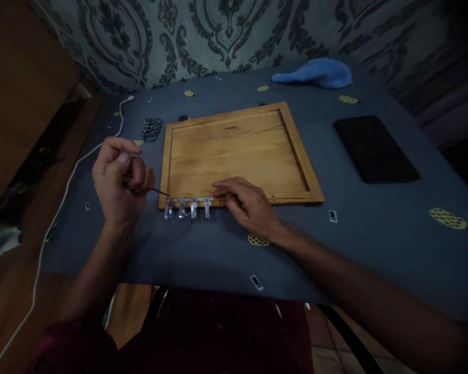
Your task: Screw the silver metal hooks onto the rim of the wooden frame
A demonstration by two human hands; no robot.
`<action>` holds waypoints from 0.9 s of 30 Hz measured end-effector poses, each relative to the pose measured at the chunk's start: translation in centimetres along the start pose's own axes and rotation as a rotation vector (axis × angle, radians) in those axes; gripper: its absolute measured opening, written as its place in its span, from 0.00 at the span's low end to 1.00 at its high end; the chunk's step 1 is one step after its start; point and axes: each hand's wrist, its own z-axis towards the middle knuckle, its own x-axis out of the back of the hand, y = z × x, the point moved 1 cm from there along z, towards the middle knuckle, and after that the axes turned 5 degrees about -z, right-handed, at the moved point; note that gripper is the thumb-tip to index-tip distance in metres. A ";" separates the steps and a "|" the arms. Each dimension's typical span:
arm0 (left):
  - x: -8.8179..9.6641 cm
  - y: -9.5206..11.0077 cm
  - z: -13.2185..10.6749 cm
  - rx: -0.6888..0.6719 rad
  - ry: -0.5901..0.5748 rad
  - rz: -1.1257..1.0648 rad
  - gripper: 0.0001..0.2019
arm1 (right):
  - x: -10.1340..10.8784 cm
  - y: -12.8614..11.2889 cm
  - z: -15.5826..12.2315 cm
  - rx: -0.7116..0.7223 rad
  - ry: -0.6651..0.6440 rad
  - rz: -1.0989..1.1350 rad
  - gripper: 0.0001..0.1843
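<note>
My left hand [120, 176] is closed around a thin screwdriver [159, 191]; its handle is hidden in the fist, and the dark shaft points right. The tip is at the left end of a row of silver metal hooks [194, 209], which lies along the near edge of a wooden framed panel [230, 153]. My right hand [247, 205] rests on that same edge, just right of the hooks, fingers stretched out and thumb lower down. Small dark holes show in the edge beyond it.
More dark metal hooks [151, 129] lie in a pile behind the panel's left corner. A white cable [68, 182] runs down the left side. A black flat case [376, 149] and a blue cloth [315, 74] lie on the right of the grey-blue tablecloth [374, 239]. Patterned fabric hangs behind.
</note>
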 end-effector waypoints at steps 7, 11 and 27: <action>1.6 0.3 0.1 0.025 0.059 0.005 0.03 | 0.9 0.4 0.0 -0.093 0.015 -0.061 0.19; 3.4 0.4 0.6 0.063 0.122 -0.017 0.04 | 2.5 0.9 -1.1 -0.147 0.066 -0.162 0.15; 8.4 -1.6 0.0 0.132 0.347 0.005 0.05 | 4.0 1.4 -3.0 -0.366 0.111 -0.261 0.13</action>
